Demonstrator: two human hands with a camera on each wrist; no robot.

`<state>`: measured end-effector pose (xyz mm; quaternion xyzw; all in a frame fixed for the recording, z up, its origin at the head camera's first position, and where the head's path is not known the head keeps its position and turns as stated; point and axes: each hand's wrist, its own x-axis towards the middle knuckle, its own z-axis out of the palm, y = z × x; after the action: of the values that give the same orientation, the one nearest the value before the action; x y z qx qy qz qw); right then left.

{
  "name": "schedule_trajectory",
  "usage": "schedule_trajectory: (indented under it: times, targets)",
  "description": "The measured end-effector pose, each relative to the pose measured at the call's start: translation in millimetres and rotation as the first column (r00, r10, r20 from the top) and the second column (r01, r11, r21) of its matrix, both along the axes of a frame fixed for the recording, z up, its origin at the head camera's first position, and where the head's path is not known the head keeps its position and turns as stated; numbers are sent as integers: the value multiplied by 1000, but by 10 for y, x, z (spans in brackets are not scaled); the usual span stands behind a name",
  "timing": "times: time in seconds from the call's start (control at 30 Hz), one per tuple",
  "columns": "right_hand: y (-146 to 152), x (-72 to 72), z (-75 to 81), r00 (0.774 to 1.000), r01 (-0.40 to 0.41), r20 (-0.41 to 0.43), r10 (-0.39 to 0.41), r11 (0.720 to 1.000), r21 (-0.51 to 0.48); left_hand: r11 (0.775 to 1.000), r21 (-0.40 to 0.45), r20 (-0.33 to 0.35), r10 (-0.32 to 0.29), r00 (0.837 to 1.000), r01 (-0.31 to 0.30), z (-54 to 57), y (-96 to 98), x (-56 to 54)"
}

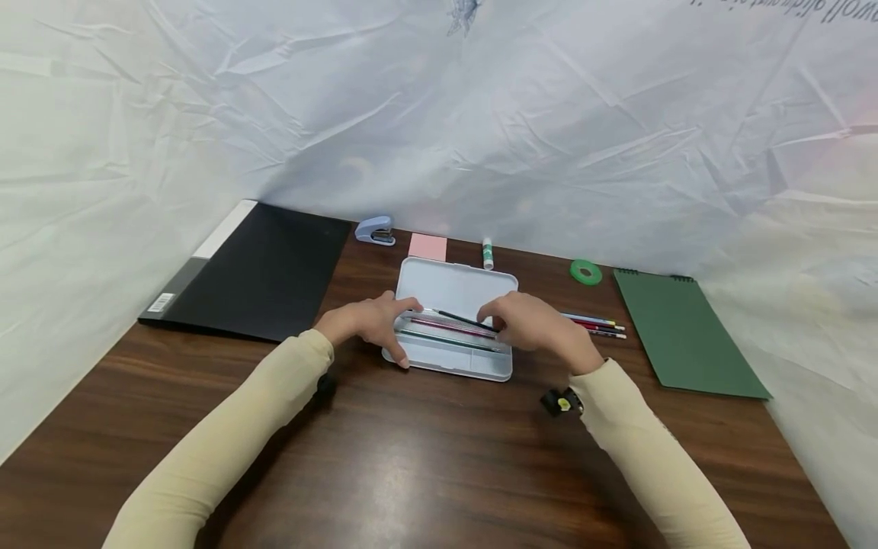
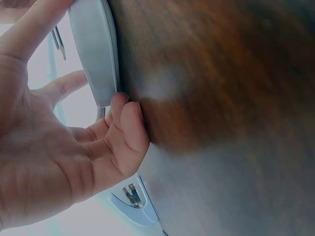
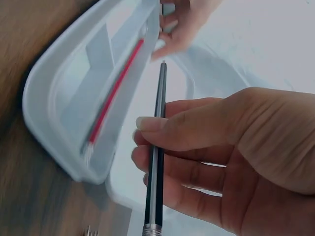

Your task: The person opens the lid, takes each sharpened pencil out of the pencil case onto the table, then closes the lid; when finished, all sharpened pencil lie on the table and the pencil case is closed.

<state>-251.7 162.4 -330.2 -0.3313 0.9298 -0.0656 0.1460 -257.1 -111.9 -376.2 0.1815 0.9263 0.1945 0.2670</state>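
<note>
A white pencil case (image 1: 439, 357) lies with its lid (image 1: 456, 286) folded back. My left hand (image 1: 373, 320) grips the case's left end, thumb at the front edge; in the left wrist view its fingers curl against the case's side (image 2: 96, 54). Between thumb and fingers my right hand (image 1: 531, 320) pinches a black pencil (image 3: 156, 177) above the case, its pointed tip toward the left hand. A red pencil (image 3: 115, 93) rests inside the tray. Near it in the head view lies a dark green pencil (image 1: 446, 340).
Several pencils (image 1: 607, 329) lie right of the case, before a green spiral notebook (image 1: 686, 332). Behind stand a stapler (image 1: 375, 230), pink sticky notes (image 1: 428, 246), a glue stick (image 1: 488, 254) and green tape (image 1: 586, 272). A black folder (image 1: 261, 267) lies left.
</note>
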Motion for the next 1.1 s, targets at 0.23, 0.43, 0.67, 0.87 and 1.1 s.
schedule_trajectory:
  times: [0.23, 0.43, 0.67, 0.87, 1.1]
  targets:
    - [359, 8, 25, 999, 24, 38, -22, 999, -43, 1000, 3, -3, -10, 1000, 10, -17, -7, -5]
    - [723, 41, 72, 994, 70, 92, -60, 992, -107, 1000, 10, -11, -15, 1000, 15, -17, -8, -2]
    - [1165, 67, 79, 985, 142, 124, -124, 978, -153, 1000, 6, -7, -11, 1000, 11, -7, 3, -5]
    - [1450, 41, -17, 969, 210, 157, -191, 971, -115, 1000, 1, -9, -10, 1000, 10, -4, -1, -7]
    - [1612, -47, -249, 956, 254, 182, -231, 961, -114, 1000, 5, -9, -15, 1000, 15, -17, -12, -16]
